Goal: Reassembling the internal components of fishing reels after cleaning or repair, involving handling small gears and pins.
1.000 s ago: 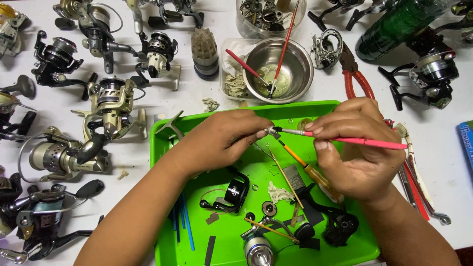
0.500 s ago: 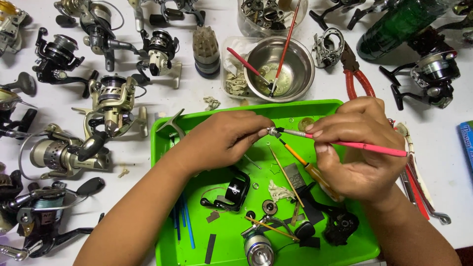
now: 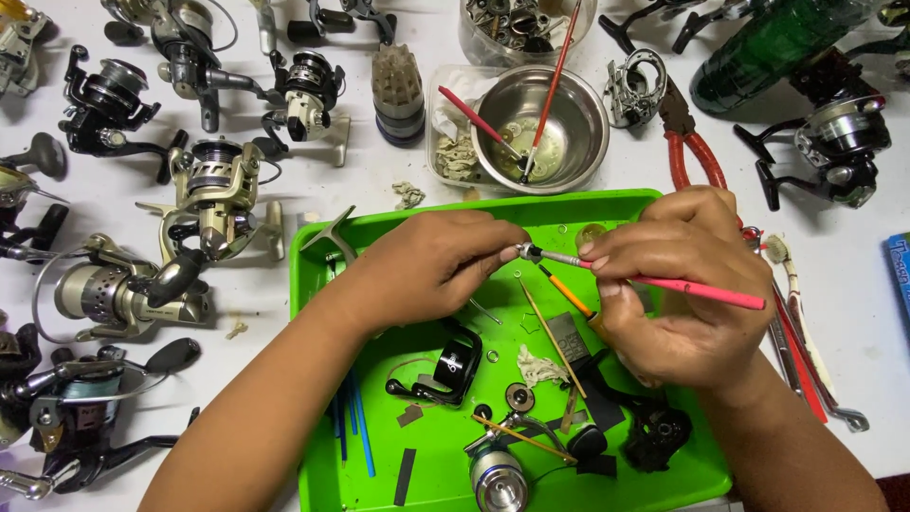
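Observation:
Over a green tray (image 3: 313, 284), my left hand (image 3: 431, 265) pinches a small metal part (image 3: 524, 251) at its fingertips. My right hand (image 3: 687, 284) holds a pink-handled brush (image 3: 692, 289) whose tip touches that part, and an orange-handled tool (image 3: 569, 289) sticks out from under the same hand. In the tray below lie a black reel body (image 3: 450, 365), a silver spool (image 3: 498, 479), a scrap of rag (image 3: 538, 368), thin sticks and small gears.
Several fishing reels (image 3: 213, 194) crowd the white table at left and along the top. A steel bowl (image 3: 555, 123) with brushes stands behind the tray. Red-handled pliers (image 3: 697, 156) lie at right, near a green bottle (image 3: 773, 43) and another reel (image 3: 839, 142).
Both hands stay over the tray with the brush tip on the small part; they have shifted only slightly.

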